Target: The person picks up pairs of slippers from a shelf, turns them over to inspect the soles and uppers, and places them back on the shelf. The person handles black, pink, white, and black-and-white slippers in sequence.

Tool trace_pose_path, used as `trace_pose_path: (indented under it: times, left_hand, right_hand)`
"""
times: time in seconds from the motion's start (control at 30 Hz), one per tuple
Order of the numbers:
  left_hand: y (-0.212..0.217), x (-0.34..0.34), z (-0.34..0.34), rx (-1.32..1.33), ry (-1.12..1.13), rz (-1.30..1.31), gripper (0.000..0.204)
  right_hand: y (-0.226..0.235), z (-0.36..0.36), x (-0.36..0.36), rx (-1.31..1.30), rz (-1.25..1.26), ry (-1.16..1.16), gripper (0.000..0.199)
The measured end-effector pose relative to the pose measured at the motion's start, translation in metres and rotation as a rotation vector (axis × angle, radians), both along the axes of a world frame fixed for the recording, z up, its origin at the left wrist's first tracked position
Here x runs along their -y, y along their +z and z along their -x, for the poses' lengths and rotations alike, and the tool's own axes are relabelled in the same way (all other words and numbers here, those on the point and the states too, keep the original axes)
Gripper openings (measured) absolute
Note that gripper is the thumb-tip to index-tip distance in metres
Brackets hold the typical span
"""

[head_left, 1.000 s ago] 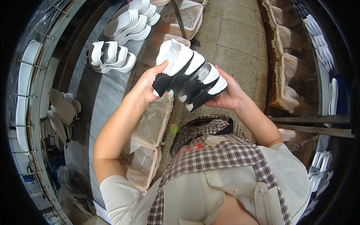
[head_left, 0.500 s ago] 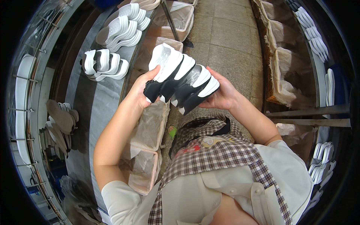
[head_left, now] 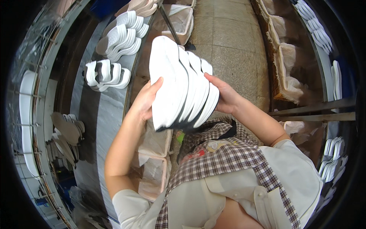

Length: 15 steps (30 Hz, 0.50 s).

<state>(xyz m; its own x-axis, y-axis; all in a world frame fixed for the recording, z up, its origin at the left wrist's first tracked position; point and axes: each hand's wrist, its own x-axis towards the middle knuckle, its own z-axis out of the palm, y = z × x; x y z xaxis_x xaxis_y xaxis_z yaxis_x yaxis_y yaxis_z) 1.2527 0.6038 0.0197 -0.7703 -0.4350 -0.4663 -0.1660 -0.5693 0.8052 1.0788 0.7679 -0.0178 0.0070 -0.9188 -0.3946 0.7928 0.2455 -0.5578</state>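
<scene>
Between my two hands is a stack of white shoe soles (head_left: 167,84), nested one against another, with black parts showing along the lower edge and in the gaps. My left hand (head_left: 148,98) grips the stack's left side, thumb across the white face of the nearest sole. On the right, my right hand (head_left: 225,94) clasps the far end of the stack, thumb on top and fingers behind, partly hidden. The stack is held up in front of my apron, apart from the bench.
To the left runs a grey bench (head_left: 110,126) bearing white-and-black soles (head_left: 108,74) and white sole stacks (head_left: 122,42). Lined bins (head_left: 152,143) stand beneath its edge. Across the aisle are more lined crates (head_left: 288,76) and metal bars (head_left: 312,114).
Both hands have tilted the stack of soles, so white faces show where the hollow insides and black parts were seen. The grip remains on both ends.
</scene>
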Motion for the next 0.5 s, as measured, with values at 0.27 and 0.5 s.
trace_pose_path:
  times: [0.27, 0.5]
  left_hand:
    - [-0.023, 0.006, -0.011, -0.217, -0.002, 0.2, 0.078]
    - [-0.033, 0.006, -0.009, -0.298, 0.039, 0.406, 0.055]
  right_hand:
    - [0.009, 0.001, 0.002, -0.405, 0.365, -0.137, 0.091]
    - [0.007, 0.01, -0.003, -0.619, 0.362, -0.107, 0.11]
